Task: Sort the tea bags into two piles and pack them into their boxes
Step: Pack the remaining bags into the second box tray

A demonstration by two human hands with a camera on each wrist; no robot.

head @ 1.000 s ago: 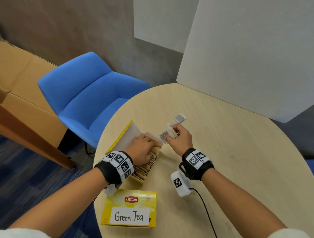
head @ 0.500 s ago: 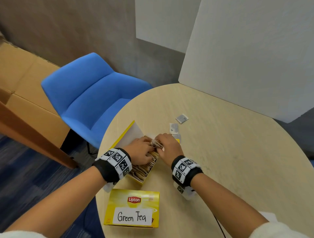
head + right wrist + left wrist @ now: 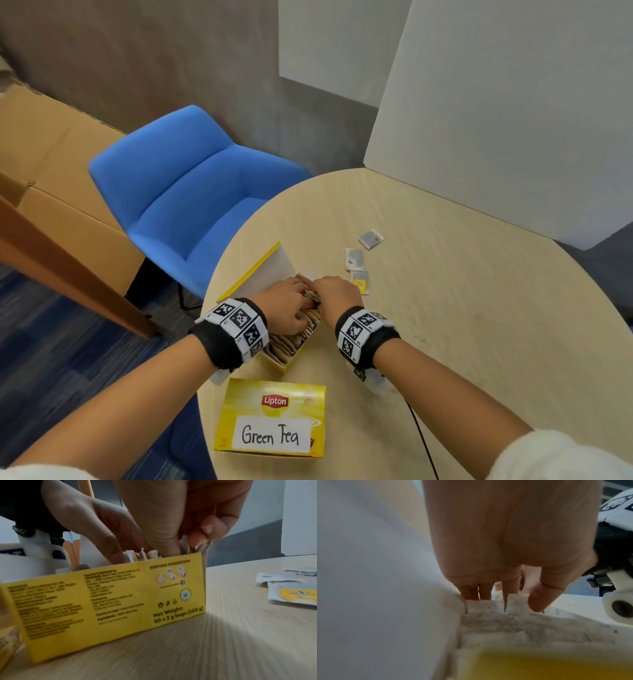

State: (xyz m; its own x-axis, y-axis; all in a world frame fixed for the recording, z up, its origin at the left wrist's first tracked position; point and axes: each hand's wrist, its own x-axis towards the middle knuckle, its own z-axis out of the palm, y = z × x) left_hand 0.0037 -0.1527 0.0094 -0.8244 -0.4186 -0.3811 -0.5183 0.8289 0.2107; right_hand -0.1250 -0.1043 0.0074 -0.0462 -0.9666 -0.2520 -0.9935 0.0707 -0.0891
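While both hands met over the open yellow box near the table's left edge, the right hand pinched tea bags w/ curled fingers at the box's far end. The left hand had fingers down among the packed bags, prob. straight, grip unclear. Three loose bags lay just beyond; the Green Tea box sat shut, nearer.

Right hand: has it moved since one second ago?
Yes. The right hand has come down and leftward from above the loose tea bags on the table to the far end of the open box, where it meets the left hand.
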